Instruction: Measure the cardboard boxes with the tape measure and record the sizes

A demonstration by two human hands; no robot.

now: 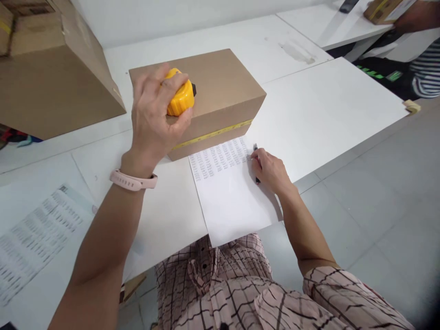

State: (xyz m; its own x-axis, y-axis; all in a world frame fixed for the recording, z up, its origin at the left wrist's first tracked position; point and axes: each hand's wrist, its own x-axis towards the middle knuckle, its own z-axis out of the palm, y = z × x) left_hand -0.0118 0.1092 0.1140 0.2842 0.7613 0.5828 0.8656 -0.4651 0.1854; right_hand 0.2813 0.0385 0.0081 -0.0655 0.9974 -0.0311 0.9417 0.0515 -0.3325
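My left hand [154, 107] is closed around a yellow tape measure [180, 98], on the top of a closed cardboard box [220, 85]. A yellow strip [216, 133] runs along the box's near side. To the right, my right hand [270, 169] has its fingers closed on a dark pen [257, 178], low over the right edge of a sheet of paper [233, 201]. Rows of print fill the sheet's upper part, and its far edge meets the box. Its near edge sticks out past the table.
A larger open cardboard box [51, 87] stands at the left. Printed sheets [44, 229] lie on the white table [309, 114] at the lower left. At the far right, a person's arm [417, 20] reaches to another cardboard box [385, 11].
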